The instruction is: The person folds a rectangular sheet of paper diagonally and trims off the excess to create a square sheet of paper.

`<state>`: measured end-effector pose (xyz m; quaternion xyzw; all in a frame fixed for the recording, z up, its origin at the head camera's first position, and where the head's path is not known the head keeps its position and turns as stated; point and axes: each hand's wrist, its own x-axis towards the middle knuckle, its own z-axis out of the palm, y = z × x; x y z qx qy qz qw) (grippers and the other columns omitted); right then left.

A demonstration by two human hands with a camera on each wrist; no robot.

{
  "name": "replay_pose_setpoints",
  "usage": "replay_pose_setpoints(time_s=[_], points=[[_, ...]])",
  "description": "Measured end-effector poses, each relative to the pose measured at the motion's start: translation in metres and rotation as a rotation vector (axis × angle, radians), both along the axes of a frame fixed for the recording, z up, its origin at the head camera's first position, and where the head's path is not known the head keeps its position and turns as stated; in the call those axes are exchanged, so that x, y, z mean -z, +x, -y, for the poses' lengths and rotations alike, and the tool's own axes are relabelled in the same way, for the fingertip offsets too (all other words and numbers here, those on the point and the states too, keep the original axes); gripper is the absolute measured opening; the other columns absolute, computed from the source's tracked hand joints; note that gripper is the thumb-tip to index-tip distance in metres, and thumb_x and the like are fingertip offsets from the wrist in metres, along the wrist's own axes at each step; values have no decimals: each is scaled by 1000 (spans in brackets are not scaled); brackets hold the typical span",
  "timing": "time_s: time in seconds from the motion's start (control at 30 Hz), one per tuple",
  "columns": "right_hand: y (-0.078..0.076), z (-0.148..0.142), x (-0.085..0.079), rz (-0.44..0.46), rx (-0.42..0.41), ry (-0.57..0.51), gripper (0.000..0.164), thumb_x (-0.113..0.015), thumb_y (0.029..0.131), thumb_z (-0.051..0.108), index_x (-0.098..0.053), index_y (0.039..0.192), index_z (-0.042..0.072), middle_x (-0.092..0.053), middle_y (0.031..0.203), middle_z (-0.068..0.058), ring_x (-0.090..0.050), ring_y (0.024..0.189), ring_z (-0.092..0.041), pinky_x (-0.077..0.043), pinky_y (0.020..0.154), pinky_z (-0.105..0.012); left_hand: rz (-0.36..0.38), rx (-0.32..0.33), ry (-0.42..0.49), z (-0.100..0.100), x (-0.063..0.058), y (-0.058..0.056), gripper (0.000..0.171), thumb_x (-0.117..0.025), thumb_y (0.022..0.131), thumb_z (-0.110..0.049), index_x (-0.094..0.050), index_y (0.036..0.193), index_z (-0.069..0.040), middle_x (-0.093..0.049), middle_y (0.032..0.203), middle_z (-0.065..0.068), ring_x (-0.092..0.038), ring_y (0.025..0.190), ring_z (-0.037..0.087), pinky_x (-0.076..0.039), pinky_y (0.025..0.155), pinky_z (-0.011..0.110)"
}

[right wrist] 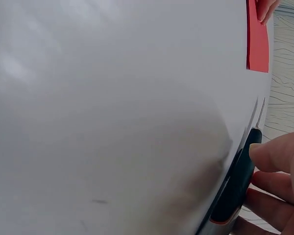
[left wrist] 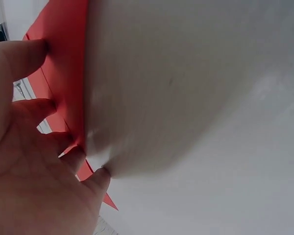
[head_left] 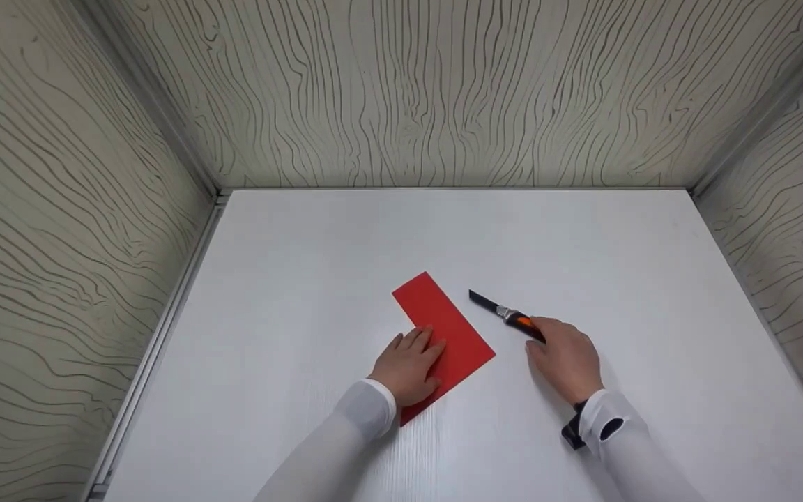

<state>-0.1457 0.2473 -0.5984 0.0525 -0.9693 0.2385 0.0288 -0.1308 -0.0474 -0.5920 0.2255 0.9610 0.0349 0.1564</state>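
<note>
A piece of red paper [head_left: 459, 335] lies at a slant on the white table. An edge line along it in the left wrist view suggests layers or a fold. My left hand [head_left: 407, 366] rests on its left part with fingers spread, fingertips pressing the paper; the palm hides some of it. Right of the paper, my right hand [head_left: 569, 357] holds a utility knife [head_left: 486, 302] with a dark blade and a black handle with orange. Its blade points up and left, apart from the paper. In the right wrist view, thumb and fingers grip the knife handle [right wrist: 240, 178] just over the tabletop.
The white table [head_left: 304, 265] is bordered by wood-grain patterned panels [head_left: 415, 90] at the back and both sides. A metal rail [head_left: 157, 348] runs along its left edge. A dark band [head_left: 574, 427] sits on the right wrist.
</note>
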Motion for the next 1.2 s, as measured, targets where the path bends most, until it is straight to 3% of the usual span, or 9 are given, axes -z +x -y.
replay_pose_setpoints(time_s=[0.47,0.8,0.97,1.2], points=[[-10,1,4,12,-4,39,46,-71,94,15,-63,137,0,-65,126,-23,-58,114,-45,-46,96,-62,-87,8,19,2,1,0,75,-68,91,-53,-45,157,-25,-45,151,7,-41,138,26,-38,115,40],[-10,0,5,17,4,45,46,-72,93,14,-63,136,0,-64,127,-23,-57,113,-45,-46,94,-62,-86,47,42,-5,11,-3,88,-66,89,-63,-37,159,-17,-32,164,6,-31,150,26,-37,116,35],[-9,0,6,11,13,52,46,-72,93,13,-63,136,0,-63,127,-24,-56,114,-45,-47,94,-61,-151,49,-4,-11,11,-5,95,-64,87,-70,-34,161,-19,-41,156,5,-38,143,24,-39,114,35],[-9,1,7,9,7,54,46,-72,93,14,-63,136,0,-63,127,-23,-55,115,-44,-46,94,-60,-218,15,-43,-23,12,-7,87,-65,83,-73,-49,149,-18,-51,138,4,-47,129,22,-47,105,38]])
